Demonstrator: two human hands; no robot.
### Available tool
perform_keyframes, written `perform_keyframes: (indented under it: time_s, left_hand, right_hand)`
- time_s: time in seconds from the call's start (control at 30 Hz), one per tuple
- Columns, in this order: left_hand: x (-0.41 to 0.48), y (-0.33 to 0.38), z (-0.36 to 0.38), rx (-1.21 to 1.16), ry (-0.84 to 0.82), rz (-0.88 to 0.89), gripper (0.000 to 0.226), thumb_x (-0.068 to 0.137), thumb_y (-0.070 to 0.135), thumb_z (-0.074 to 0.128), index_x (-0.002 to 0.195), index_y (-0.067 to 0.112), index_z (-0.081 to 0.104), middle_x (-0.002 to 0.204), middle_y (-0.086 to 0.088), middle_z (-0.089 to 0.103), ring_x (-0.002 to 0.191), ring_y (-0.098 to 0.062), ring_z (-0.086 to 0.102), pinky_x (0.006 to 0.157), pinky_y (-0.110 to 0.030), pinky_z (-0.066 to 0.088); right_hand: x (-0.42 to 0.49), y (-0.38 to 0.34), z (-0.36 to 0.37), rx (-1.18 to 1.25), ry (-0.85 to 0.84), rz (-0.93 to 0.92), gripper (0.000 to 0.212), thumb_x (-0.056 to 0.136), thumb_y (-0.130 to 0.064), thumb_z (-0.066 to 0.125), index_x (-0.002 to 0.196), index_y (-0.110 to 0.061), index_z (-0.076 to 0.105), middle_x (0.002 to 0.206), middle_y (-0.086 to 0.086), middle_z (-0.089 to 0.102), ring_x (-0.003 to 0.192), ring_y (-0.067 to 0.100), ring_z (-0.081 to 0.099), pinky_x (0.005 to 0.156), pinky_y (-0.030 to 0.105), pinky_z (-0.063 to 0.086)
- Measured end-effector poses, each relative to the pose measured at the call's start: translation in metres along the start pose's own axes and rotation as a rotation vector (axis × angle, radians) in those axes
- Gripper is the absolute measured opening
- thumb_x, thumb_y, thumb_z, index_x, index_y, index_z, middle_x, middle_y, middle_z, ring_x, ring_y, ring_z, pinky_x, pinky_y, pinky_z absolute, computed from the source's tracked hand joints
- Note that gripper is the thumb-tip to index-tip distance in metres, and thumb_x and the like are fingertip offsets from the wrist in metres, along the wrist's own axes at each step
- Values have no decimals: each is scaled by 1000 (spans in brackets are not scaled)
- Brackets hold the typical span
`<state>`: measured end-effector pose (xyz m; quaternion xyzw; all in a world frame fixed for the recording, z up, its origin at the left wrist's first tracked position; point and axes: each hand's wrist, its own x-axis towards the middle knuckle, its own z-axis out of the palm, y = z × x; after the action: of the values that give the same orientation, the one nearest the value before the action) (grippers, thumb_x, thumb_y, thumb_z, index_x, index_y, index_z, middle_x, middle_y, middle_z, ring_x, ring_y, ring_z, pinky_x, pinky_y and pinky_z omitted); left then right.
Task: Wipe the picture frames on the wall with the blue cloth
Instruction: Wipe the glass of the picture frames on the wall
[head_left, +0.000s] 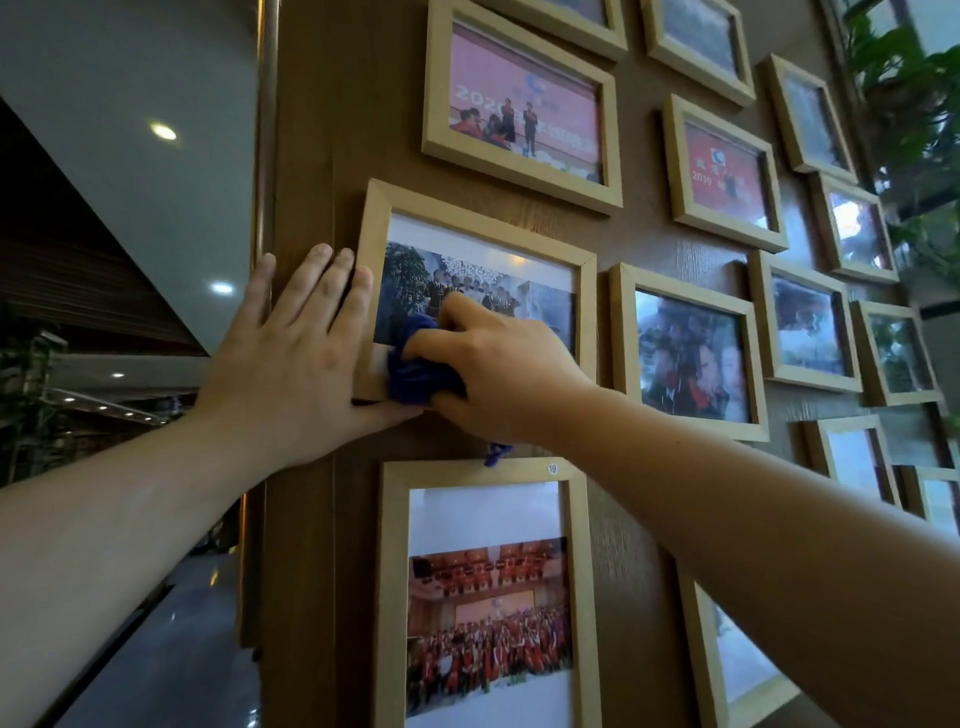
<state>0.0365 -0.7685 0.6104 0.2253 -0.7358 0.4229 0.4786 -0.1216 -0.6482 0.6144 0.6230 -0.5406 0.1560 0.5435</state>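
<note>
My right hand (498, 364) has the blue cloth (421, 371) bunched into a wad, fingers closed around it, and presses it against the lower left corner of the middle frame (587, 306), where the glass meets the wooden border. I keep the cloth balled up rather than spread out, I think, because a tight wad gets into that inner corner and lets me push harder on a small patch. A loose tail of the cloth (496, 453) hangs below my wrist, just above the top edge of the lower frame (389, 597).

My left hand (296, 358) lies flat and open on the wall (322, 130), fingers spread and holding nothing. Its fingertips (363, 275) reach onto the left rail of the same frame, and the thumb runs along beneath its bottom edge, touching or nearly touching my right hand. I take it that this hand is there to brace the frame, so that rubbing does not swing it on its hanger or knock it crooked.

Many more wooden frames hang on the wall toward its right edge and upper part, such as the upper frame (519, 31) with the red photo and the neighbouring frame (758, 364) to the right. From here I cannot tell which of them have been wiped. Working from the wall's left edge outward seems sensible to me. The risk I see is pressing too hard on the glass.
</note>
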Motion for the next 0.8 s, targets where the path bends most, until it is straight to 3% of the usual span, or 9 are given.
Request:
perform_keyframes:
  time_s: [0.13,0.27,0.43,0.6,0.7,0.8]
  left_hand:
    - [1,0,0,-14,10,-2,119,69,91,18,146,1,22,154,-23,28,146,-33,17,117,-57,11]
    - [1,0,0,-8,10,2,119,69,91,21,146,1,21,155,-23,27,146,-33,16,117,-57,9]
    - [0,1,-3,3,-16,0,118,69,90,21,145,-1,24,153,-25,29,145,-34,19,116,-59,13]
    - [0,0,-8,-8,-20,23,116,70,88,23,145,1,24,155,-25,24,145,-36,17,115,-61,13]
    - [-1,-1,-10,-13,0,69,112,72,86,24,146,2,24,156,-24,21,145,-36,15,115,-62,12]
    - [-3,1,-9,-52,25,113,109,75,84,23,145,2,26,156,-24,23,145,-36,16,115,-62,11]
  right_hand:
    - [-26,24,2,-89,-42,67,40,85,-41,55,123,-29,49,112,6,49,77,16,45,58,32,42]
    - [-51,44,0,-124,-127,157,38,86,-43,52,122,-31,46,111,4,47,79,18,50,61,33,46]
    - [-74,61,-5,-271,-230,232,42,88,-43,51,126,-29,44,118,5,45,78,15,40,62,31,35]
    - [-79,57,-15,-377,-241,190,34,88,-34,52,120,-21,49,112,9,49,83,24,54,55,33,41]
    - [-81,55,-24,-359,-192,209,38,86,-31,55,122,-19,49,112,12,50,84,27,56,57,37,49]
    - [-92,58,-32,-368,-184,230,45,84,-34,58,126,-21,46,114,11,50,85,25,56,58,34,45]
